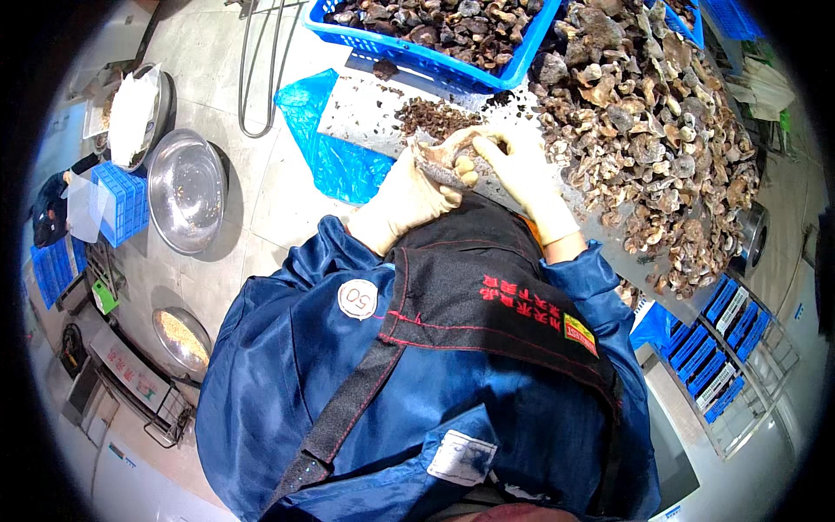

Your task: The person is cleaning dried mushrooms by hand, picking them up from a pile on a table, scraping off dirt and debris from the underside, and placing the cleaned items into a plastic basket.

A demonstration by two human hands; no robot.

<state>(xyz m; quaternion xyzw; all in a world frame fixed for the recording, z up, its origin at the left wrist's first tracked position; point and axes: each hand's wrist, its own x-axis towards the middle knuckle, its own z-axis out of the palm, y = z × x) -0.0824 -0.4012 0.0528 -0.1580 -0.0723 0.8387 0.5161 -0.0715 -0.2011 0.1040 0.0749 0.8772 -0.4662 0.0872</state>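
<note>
My left hand, in a cream glove, holds a large curled dried mushroom just above the near edge of the work surface. On the mushroom's right end, the fingers of my gloved right hand are closed, thumb and fingertips pinching its edge. Brown crumbs and trimmings lie on the surface beyond my hands. To the right spreads a big heap of dried mushrooms. A blue plastic basket of dark mushroom pieces stands at the far side.
A blue plastic bag hangs at the surface's left edge. Metal basins and a blue crate stand to the left. A person in dark clothes is at the far left. Blue trays on a metal rack are at lower right.
</note>
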